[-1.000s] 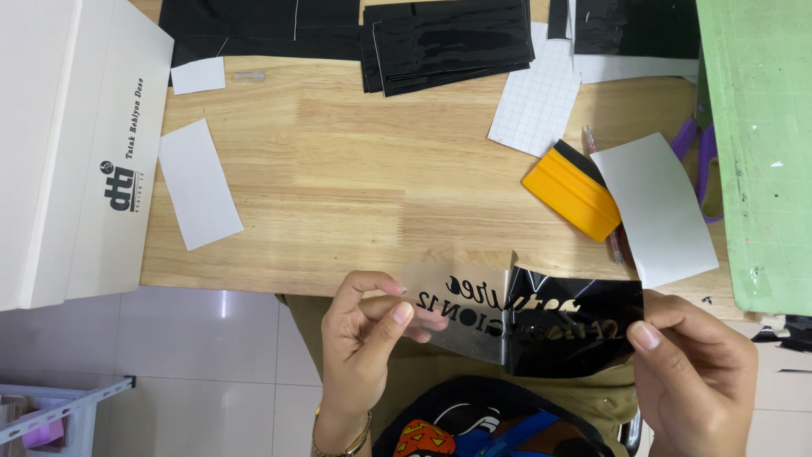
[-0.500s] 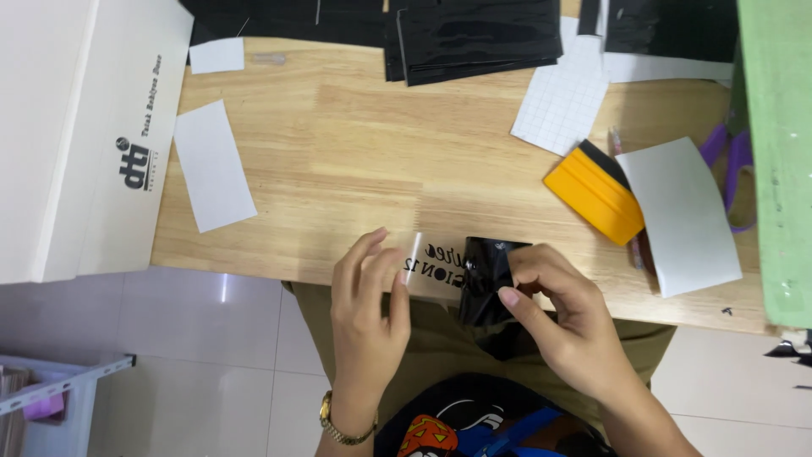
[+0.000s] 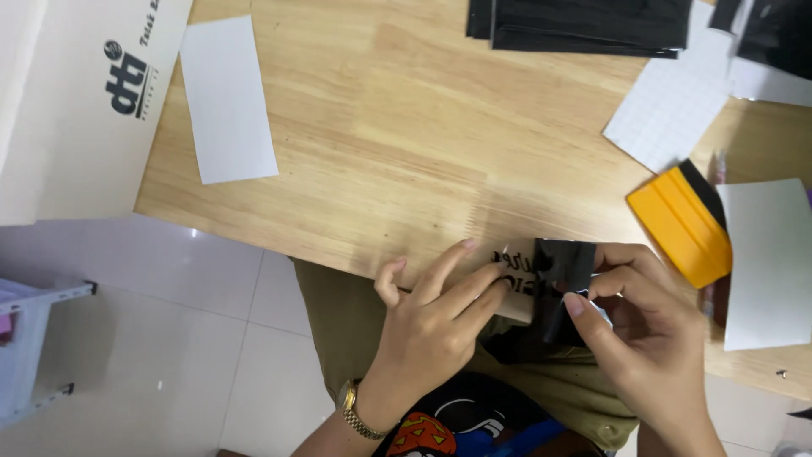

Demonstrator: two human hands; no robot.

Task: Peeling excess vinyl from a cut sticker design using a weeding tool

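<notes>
Two hands work at the near edge of the wooden table (image 3: 381, 144). The left hand (image 3: 436, 317) lies with fingers extended and close together, pressing a clear transfer sheet (image 3: 518, 269) bearing black lettering flat against the table edge. The right hand (image 3: 643, 322) has thumb and forefinger pinched on a black vinyl piece (image 3: 565, 269), which is folded back and stands just beside the lettering; the remaining fingers are curled. Whether the black piece remains attached to the clear sheet cannot be determined, as the fingers cover the join.

Surrounding items:
- Yellow squeegee (image 3: 681, 224), near the right hand, lying on the table.
- White sheet (image 3: 765, 262), touching the squeegee's right side.
- Grid-printed backing paper (image 3: 668, 110), further back.
- White paper strip (image 3: 227, 97), well apart at the left.
- White box (image 3: 80, 110), at the left edge.
- Black sheets (image 3: 592, 25), stacked at the far edge.
</notes>
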